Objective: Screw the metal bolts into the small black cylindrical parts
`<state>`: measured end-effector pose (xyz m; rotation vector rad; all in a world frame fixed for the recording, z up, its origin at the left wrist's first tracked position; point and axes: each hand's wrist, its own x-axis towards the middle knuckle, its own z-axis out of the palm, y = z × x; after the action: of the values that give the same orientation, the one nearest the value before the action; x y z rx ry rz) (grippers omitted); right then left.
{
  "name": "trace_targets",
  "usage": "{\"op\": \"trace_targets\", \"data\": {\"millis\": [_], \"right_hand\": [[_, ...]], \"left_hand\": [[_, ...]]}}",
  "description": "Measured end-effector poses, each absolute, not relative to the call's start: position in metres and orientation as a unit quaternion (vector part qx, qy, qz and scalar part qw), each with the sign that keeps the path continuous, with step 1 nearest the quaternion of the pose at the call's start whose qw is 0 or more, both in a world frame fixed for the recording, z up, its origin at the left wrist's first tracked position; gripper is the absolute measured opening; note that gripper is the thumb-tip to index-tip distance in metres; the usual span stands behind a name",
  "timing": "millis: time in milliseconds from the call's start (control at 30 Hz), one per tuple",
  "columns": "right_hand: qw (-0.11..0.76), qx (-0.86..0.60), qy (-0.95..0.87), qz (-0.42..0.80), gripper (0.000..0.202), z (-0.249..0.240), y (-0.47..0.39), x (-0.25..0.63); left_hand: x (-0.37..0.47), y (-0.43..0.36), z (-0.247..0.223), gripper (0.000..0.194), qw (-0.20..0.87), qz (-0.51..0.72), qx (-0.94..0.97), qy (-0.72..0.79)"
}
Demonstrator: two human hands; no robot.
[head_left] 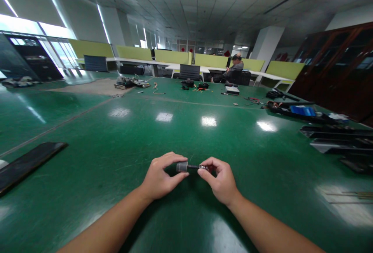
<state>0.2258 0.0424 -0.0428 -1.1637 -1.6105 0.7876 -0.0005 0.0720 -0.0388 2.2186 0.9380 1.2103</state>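
Just above the green tabletop [192, 136], my left hand [163, 177] grips a short grey cylinder [182, 167] between thumb and fingers. A thin dark shaft [193, 167] runs level from the cylinder toward the right. At its far end is a small shiny metal piece [203, 167], pinched between the thumb and fingertips of my right hand [223, 179]. The fingers cover part of that piece, and its exact kind is too small to make out. Both hands are close together, with the cylinder and shaft lined up between them.
A long dark flat bar [32, 163] lies at the left. Dark metal channels [335, 132] and a black tray with blue contents [303, 110] lie at the right. Tools and loose parts [188, 84] are along the far side. Beyond, a person [235, 68] sits by the desks.
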Motion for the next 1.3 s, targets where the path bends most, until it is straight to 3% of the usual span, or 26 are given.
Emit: {"op": "trace_targets", "data": {"millis": [1300], "right_hand": [[0.5,-0.468,-0.642,0.345,0.011,-0.043,0.042,0.2272]], "left_hand": [[-0.0029,0.0746,-0.0405,0.031,0.226,0.442,0.793,0.352]]}}
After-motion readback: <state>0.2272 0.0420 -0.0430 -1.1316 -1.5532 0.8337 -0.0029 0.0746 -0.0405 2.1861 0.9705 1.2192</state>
